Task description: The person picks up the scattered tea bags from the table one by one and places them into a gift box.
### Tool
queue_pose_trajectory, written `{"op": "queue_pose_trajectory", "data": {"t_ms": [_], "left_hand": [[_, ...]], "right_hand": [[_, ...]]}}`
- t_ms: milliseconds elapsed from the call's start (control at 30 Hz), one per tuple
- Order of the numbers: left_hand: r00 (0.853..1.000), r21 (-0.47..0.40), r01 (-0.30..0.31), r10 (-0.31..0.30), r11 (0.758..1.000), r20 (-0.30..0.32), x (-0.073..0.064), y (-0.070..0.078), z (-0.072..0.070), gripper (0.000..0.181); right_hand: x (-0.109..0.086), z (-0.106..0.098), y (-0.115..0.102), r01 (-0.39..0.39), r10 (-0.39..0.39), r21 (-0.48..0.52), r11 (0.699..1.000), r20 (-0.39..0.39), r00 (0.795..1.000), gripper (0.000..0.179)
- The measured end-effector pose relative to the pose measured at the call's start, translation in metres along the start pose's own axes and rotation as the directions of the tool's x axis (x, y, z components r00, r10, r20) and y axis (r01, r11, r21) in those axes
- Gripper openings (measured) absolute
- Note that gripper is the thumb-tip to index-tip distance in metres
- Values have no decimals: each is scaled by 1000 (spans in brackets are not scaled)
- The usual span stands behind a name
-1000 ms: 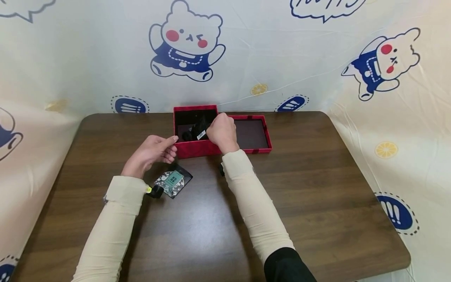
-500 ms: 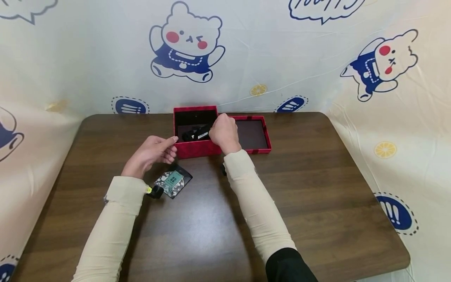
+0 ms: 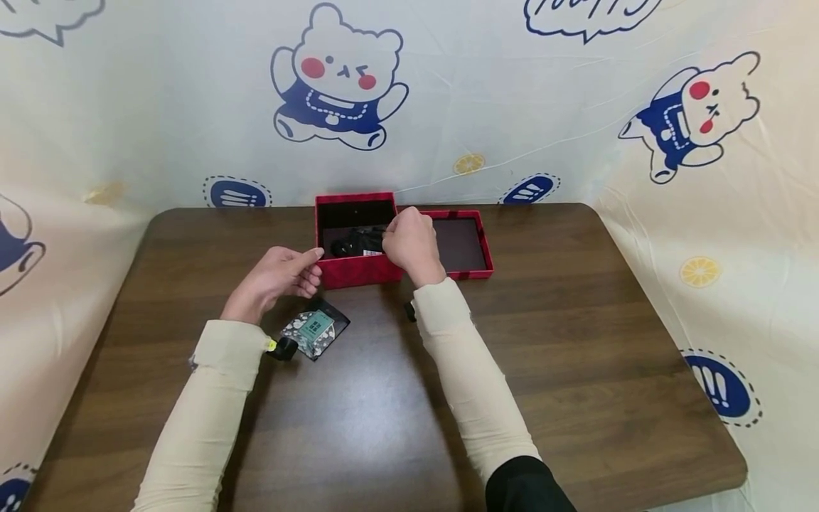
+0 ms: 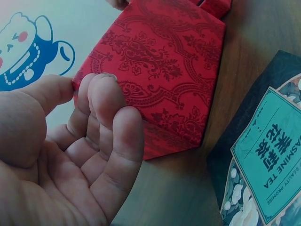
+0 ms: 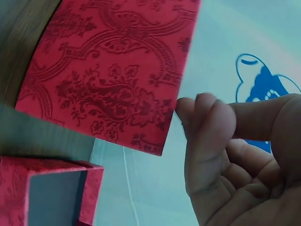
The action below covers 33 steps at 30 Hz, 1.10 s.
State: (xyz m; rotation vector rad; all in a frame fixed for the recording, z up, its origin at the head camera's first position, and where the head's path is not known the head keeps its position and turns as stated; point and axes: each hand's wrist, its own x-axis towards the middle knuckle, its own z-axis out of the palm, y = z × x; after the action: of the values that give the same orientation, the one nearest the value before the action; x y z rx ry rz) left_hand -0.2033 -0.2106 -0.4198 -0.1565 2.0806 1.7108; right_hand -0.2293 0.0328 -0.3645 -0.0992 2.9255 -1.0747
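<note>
A red patterned box stands at the far side of the table. Inside it lies a black item with a white label; its kind is unclear. My left hand pinches the box's left front edge, thumb at the rim and fingertips against the red side. At the right end of the box is my right hand, fingers curled and fingertips by the rim. Whether those fingertips hold part of the black item is hidden. A jasmine tea packet lies on the table near my left wrist.
The shallow red lid lies inner side up, right of the box and partly behind my right hand. Behind the wooden table hangs a pale cloth printed with bears.
The black item was propped up beside my right hand and has sunk flat inside the box. My right hand has shifted slightly to the right. The left hand stays put.
</note>
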Motion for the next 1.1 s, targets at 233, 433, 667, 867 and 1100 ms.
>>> {"op": "queue_pose_trajectory", "data": {"t_ms": [233, 433, 667, 867, 1100], "left_hand": [[1000, 11, -7, 7, 1000, -11, -1, 2, -1, 54], [1000, 10, -2, 2, 1000, -11, -1, 2, 0, 55], [1000, 18, -10, 10, 1000, -7, -1, 2, 0, 54], [1000, 10, -12, 12, 1000, -10, 1, 0, 1, 53], [1000, 13, -18, 18, 1000, -10, 1, -2, 0, 58]], "right_hand": [[-11, -5, 1, -66, 41, 274, 960, 96, 995, 18], [-21, -3, 2, -53, 21, 277, 959, 120, 993, 15], [-36, 4, 5, -12, -32, 260, 966, 165, 986, 22], [-41, 8, 6, -4, -36, 254, 967, 154, 987, 27], [-44, 18, 9, 14, -55, 206, 978, 196, 979, 34]]}}
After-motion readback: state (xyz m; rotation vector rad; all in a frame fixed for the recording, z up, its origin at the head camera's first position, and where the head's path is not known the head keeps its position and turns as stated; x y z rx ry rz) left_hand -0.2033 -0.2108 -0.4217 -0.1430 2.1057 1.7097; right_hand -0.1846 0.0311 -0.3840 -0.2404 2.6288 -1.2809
